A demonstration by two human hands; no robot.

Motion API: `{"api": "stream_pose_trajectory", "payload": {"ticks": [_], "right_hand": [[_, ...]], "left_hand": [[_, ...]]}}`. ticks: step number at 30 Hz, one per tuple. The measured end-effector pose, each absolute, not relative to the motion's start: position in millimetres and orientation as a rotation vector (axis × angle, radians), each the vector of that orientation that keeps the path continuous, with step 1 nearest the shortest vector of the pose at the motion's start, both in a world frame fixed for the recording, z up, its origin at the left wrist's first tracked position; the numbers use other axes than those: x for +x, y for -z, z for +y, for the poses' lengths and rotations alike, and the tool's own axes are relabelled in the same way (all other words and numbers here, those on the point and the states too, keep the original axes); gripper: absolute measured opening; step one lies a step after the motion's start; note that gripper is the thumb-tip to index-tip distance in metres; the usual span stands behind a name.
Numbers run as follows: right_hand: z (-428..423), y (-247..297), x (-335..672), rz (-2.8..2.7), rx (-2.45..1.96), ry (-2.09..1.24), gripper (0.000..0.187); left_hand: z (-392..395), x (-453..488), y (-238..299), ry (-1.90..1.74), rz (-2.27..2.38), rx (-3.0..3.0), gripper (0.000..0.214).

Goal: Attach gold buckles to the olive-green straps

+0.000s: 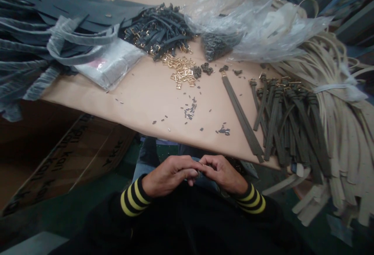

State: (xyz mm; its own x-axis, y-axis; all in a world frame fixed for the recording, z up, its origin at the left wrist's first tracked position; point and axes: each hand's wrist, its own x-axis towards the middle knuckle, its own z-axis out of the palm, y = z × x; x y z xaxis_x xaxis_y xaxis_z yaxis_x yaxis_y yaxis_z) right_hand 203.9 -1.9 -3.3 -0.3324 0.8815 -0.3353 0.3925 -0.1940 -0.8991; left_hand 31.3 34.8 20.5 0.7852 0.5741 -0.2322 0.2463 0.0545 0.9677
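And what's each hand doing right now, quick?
Left hand: partly curled; can't tell if it's holding anything.
Right hand: fingers bent, meeting the left's; can't tell what's between them, if anything.

Glossy, gold-coloured metal is seen in the buckles [179, 77] at twelve o'clock, a slight sheen on the small dark pieces [190, 112] at centre. Shiny, crumpled clear plastic is seen in the bag [251, 19] at one, matt, woven-looking cloth in the olive straps [274, 120] at three, dull cardboard in the box [90, 155] at eight
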Motion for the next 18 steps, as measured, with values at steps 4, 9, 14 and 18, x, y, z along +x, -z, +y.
{"api": "stream_pose_trajectory", "payload": {"ticks": [4,9,14,18], "right_hand": [[-2,6,203,-1.653,-1.495,-1.53,0.025],[-4,8,199,-1.656,-1.518,-1.426,0.018],[-6,11,195,-1.665,-1.603,-1.313,0.015],[-4,10,197,-1.682,-1.597,-1.274,0.015]], "left_hand": [[31,31,-17,-0.321,0.782,1.312,0.019],[30,32,-17,-0.336,0.898,1.07,0.02],[28,33,-13,-0.333,0.925,1.027,0.018],[22,37,-10,-0.404,0.973,1.143,0.014]]}}
